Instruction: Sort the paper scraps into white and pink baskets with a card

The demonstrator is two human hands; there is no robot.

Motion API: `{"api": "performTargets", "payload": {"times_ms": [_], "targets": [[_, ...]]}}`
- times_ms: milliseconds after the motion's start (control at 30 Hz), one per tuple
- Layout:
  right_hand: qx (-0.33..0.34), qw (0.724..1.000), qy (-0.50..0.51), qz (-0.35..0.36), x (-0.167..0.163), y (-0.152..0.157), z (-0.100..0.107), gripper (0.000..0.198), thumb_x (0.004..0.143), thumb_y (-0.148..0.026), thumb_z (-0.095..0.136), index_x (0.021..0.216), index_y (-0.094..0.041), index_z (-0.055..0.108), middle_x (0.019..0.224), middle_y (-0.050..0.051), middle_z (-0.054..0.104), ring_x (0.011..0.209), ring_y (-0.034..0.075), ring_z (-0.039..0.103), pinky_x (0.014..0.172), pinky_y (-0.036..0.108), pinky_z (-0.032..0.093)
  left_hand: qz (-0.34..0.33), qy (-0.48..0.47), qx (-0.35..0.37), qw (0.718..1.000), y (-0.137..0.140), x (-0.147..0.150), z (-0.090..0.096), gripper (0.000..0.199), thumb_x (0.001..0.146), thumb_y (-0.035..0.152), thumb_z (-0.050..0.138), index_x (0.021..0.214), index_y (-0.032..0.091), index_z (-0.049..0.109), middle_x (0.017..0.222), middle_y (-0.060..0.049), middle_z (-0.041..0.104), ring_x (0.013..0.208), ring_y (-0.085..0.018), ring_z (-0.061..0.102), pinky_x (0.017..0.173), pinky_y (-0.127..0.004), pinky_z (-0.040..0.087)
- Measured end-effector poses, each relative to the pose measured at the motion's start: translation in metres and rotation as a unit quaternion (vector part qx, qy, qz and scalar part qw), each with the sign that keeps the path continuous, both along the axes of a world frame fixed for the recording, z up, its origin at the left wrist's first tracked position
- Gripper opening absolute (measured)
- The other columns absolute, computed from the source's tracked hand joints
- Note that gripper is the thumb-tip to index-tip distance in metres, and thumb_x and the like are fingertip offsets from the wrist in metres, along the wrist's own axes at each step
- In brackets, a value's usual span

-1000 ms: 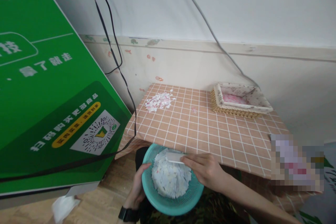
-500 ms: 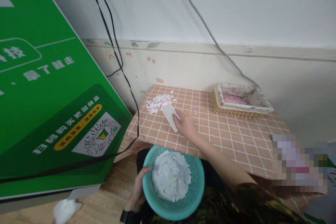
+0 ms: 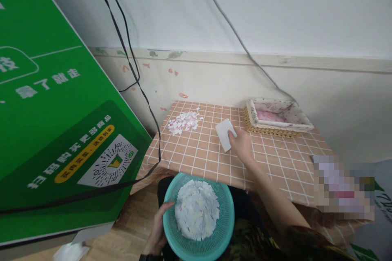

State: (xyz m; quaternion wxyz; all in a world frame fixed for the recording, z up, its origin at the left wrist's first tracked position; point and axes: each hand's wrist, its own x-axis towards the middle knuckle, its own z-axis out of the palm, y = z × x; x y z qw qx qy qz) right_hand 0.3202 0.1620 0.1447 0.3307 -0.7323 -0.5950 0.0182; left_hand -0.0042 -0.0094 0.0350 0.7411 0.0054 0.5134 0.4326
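My left hand (image 3: pixel 158 225) grips the left rim of a round teal plastic basket (image 3: pixel 227 216), thumb over the edge. Inside the basket is a heap of small white paper scraps (image 3: pixel 197 209). My right hand (image 3: pixel 241 143) pinches a flat white rectangular card or block (image 3: pixel 224 133) at its right edge, over the checked tablecloth (image 3: pixel 196 157). Left of that hand lies a loose pile of white and pale pink scraps (image 3: pixel 183 123) on the cloth.
A wicker basket (image 3: pixel 269 131) with a printed lining and something pink inside stands at the back right. A tall green panel (image 3: pixel 55 130) rises on the left, with a black strap (image 3: pixel 156 130) hanging before it. A blurred-out item (image 3: pixel 337 187) lies at the right.
My right hand has moved right with the white card, away from the scrap pile. Fewer pale pink bits show beside that hand. My left hand keeps its hold on the teal basket.
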Motion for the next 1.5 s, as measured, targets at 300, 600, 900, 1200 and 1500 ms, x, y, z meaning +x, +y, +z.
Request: {"api": "performTargets", "payload": {"times_ms": [300,600,900,1200,1500], "targets": [[0.046,0.991,0.025,0.123,0.009,0.026,0.024,0.035,0.087,-0.039,0.051,0.111,-0.021,0.069,0.105,0.008,0.071,0.090,0.024,0.068,0.078,0.031,0.050,0.030,-0.001,-0.010,0.999,-0.005,0.006,-0.025,0.018,0.065,0.023,0.071,0.077,0.010,0.072,0.070,-0.009,0.076,0.075,-0.029,0.070,0.075,-0.040,0.052],[-0.021,0.966,-0.084,0.245,-0.025,0.070,0.040,0.028,0.089,-0.030,0.052,0.109,-0.025,0.070,0.102,0.006,0.072,0.094,0.025,0.068,0.080,0.033,0.051,0.057,0.043,0.000,0.997,-0.013,0.003,-0.033,0.018,0.061,0.026,0.073,0.074,0.012,0.073,0.065,-0.007,0.075,0.071,-0.030,0.069,0.072,-0.042,0.052],[-0.020,0.956,-0.054,0.287,-0.028,0.081,0.037,0.027,0.088,-0.027,0.055,0.111,-0.028,0.069,0.104,0.004,0.071,0.091,0.024,0.069,0.078,0.032,0.051,0.046,0.009,-0.003,0.999,-0.010,0.004,-0.035,0.025,0.064,0.028,0.071,0.080,0.008,0.073,0.071,-0.010,0.076,0.073,-0.031,0.069,0.074,-0.043,0.051],[-0.050,0.935,-0.036,0.348,-0.021,0.089,0.034,0.024,0.086,-0.029,0.057,0.106,-0.030,0.071,0.098,0.003,0.073,0.087,0.022,0.069,0.077,0.031,0.051,0.045,0.011,0.012,0.999,-0.012,0.003,-0.042,0.026,0.066,0.029,0.070,0.083,0.009,0.073,0.070,-0.008,0.075,0.071,-0.029,0.069,0.071,-0.040,0.051],[-0.020,0.947,-0.029,0.318,-0.013,0.098,0.024,0.022,0.084,-0.027,0.059,0.102,-0.028,0.073,0.100,0.002,0.072,0.090,0.023,0.069,0.079,0.032,0.051,0.025,0.015,0.011,1.000,-0.013,0.000,-0.044,0.023,0.068,0.031,0.069,0.079,0.010,0.073,0.064,-0.006,0.073,0.059,-0.025,0.066,0.065,-0.038,0.050]]}}
